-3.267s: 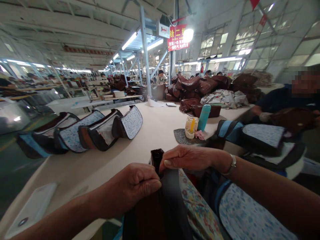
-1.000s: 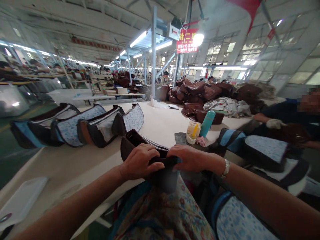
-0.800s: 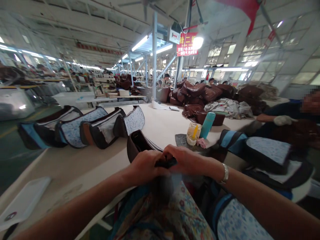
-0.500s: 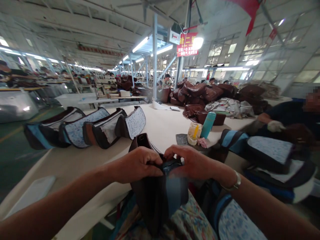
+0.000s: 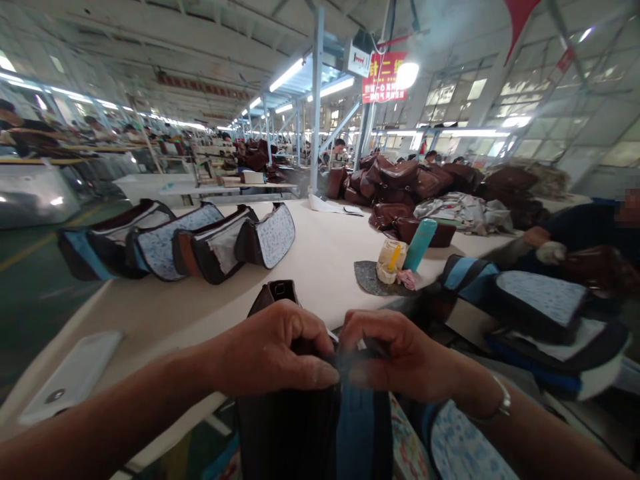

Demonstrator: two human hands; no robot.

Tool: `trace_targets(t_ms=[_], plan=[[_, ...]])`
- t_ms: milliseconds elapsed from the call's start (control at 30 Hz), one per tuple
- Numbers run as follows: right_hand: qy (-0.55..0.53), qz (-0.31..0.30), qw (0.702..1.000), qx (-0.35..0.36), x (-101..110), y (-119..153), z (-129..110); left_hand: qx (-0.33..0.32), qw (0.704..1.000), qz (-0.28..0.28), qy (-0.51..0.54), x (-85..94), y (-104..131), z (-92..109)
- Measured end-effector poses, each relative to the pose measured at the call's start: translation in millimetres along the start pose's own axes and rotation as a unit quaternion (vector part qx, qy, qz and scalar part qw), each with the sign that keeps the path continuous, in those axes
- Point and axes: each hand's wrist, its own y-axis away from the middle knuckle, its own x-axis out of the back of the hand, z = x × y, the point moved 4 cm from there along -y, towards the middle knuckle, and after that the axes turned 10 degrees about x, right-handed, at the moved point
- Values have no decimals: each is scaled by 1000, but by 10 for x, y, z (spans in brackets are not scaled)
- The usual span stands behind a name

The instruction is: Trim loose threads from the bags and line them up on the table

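Observation:
A dark brown bag piece with a blue stripe [image 5: 356, 430] stands upright over my lap. My left hand [image 5: 280, 347] pinches its top edge between thumb and bent fingers. Close beside it, my right hand [image 5: 400, 357], with a bracelet on the wrist, pinches the same edge where the blue stripe meets the dark part. The two thumbs almost touch. A corner of the piece with a small metal buckle or ring shows behind my left hand. What lies right under the fingertips is hidden.
On the pale table [image 5: 320, 257] several unfinished bag pieces [image 5: 267, 237] stand in a row. A glue-smeared pot [image 5: 390, 260] and a teal bottle [image 5: 420, 245] stand ahead. Brown bags [image 5: 395, 180] are heaped behind. More pieces [image 5: 543, 297] lie right, near a gloved co-worker [image 5: 575, 230].
Both hands and the bag piece sit lower in view. The hands are a little closer together, and the blue stripe faces me more squarely. The camera view has shifted slightly.

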Motion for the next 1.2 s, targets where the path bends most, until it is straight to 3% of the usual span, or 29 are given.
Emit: trace_targets(t_ms=[200, 500, 667, 867, 1200], plan=[[-40, 24, 998, -53, -68, -48, -78, 32, 999, 11, 25, -59, -1, -12], [-264, 47, 958, -101, -179, -38, 191, 29, 996, -20, 84, -55, -40, -75], [-235, 61, 965, -96, -152, -55, 181, 41, 998, 0, 55, -54, -42, -16], [-219, 75, 969, -88, -169, -38, 179, 102, 994, 37, 23, -88, -41, 41], [-182, 57, 977, -99, -184, -49, 180, 56, 998, 27, 1, -74, -16, -13]])
